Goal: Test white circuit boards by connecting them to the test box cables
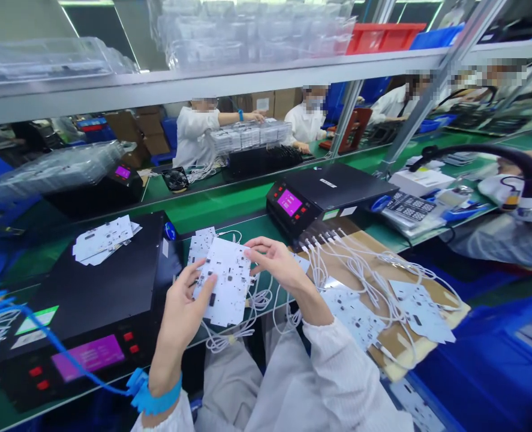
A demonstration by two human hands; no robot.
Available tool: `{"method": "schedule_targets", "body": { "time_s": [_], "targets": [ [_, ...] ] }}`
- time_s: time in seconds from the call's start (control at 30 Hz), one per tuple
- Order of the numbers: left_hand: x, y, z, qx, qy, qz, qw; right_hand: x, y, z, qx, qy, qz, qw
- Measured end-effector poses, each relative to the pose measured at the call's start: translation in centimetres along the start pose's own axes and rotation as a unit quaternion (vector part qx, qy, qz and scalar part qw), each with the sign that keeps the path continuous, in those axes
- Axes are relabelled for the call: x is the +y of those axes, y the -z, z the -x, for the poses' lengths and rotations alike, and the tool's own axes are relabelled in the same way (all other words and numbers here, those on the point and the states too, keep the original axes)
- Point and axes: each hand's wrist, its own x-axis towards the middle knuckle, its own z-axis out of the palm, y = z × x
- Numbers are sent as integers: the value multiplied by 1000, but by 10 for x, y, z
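Observation:
A white circuit board (227,277) with small black parts is held up between both hands over the green bench. My left hand (182,306) grips its lower left edge, thumb on the face; a blue wrist strap (155,397) with a coiled cord sits on that wrist. My right hand (275,259) pinches the board's upper right edge. White cables (248,312) hang below the board.
A black tester (90,300) with a purple display stands at left, white boards (104,239) stacked on it. A second tester (324,195) sits behind right, its white cables running over cardboard (400,342) holding more boards. Other people work across the bench.

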Motion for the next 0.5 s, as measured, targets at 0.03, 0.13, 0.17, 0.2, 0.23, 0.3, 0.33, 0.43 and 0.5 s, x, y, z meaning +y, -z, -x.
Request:
{"method": "schedule_targets", "body": {
  "time_s": [0.03, 0.13, 0.17, 0.2, 0.23, 0.3, 0.33, 0.43, 0.5],
  "targets": [
    [-6, -5, -1, 13, 1, 4, 1000, 4, 6, -5, 19, 4, 29, 999],
    [-24, -16, -6, 77, 1, 6, 997, 21, 25, -23, 154, -13, 256, 954],
    [-30, -18, -8, 101, 2, 8, 995, 28, 30, -29, 195, -37, 369, 908],
    [-34, -20, -10, 124, 3, 12, 992, 35, 35, -34, 218, -67, 471, 852],
    [-37, -21, -11, 141, 5, 21, 990, 42, 39, -39, 223, -98, 547, 801],
    [-39, -23, -12, 166, 2, 43, 985, 55, 43, -46, 208, -145, 619, 744],
    [-38, -23, -12, 173, 0, 53, 983, 62, 43, -48, 200, -159, 624, 738],
    [-34, -22, -13, 189, -9, 64, 980, 76, 43, -54, 187, -178, 633, 730],
    [-32, -21, -14, 197, -16, 53, 979, 80, 43, -56, 181, -180, 640, 725]
  ]
}}
